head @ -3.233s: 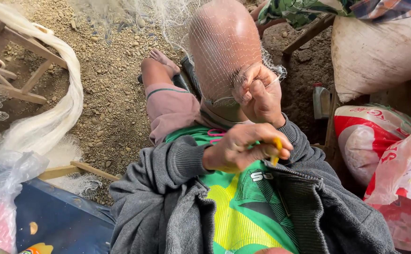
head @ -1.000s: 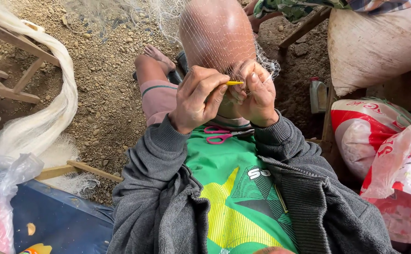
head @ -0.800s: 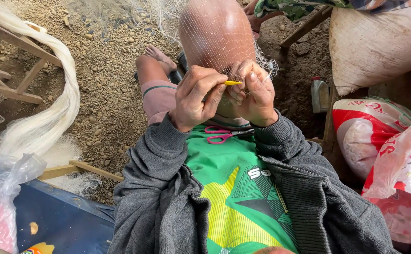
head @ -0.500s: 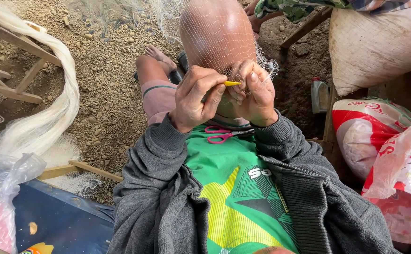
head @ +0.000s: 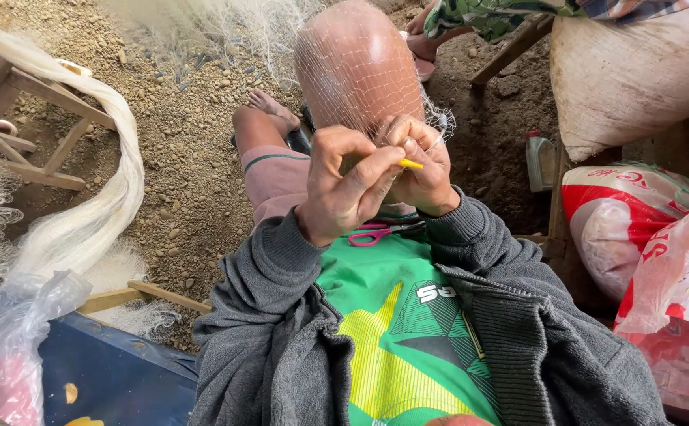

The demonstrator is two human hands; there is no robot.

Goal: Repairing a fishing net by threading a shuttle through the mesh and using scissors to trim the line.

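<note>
Yellow needle (head: 410, 164) pinched by left hand (head: 344, 185); right hand (head: 419, 166) fingers grip net (head: 352, 71).

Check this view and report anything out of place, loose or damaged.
One thing stands out: pink-handled scissors lie loose on the lap, on the green shirt, just under the hands. The left hand pinches a thin yellow tool against the fine net that the right hand grips. No tear in the net can be made out.

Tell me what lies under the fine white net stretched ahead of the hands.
Under the fine white net a bare knee shows through the mesh. The left hand and right hand hide its lower edge.
</note>
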